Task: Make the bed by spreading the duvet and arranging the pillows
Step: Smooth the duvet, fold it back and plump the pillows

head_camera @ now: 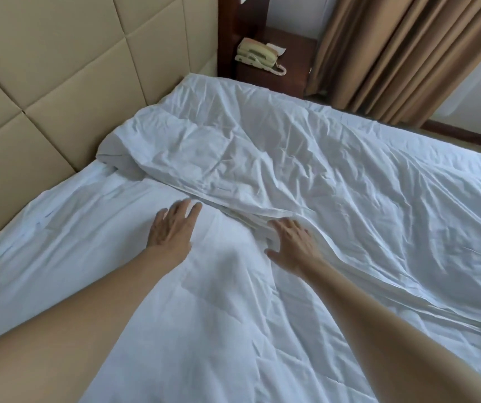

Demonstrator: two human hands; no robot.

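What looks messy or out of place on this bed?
The duvet lies crumpled and askew, its corner bunched against the headboard, leaving bare sheet. Both hands lie flat by its folded edge. No pillows are visible.

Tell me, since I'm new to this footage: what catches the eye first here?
Two bare forearms reach in from the bottom, the left hand and right hand lying flat with spread fingers on white bedding. Just beyond them the rumpled white duvet is heaped across the bed's far side. Behind stand a tan padded headboard and a beige telephone on a dark nightstand.
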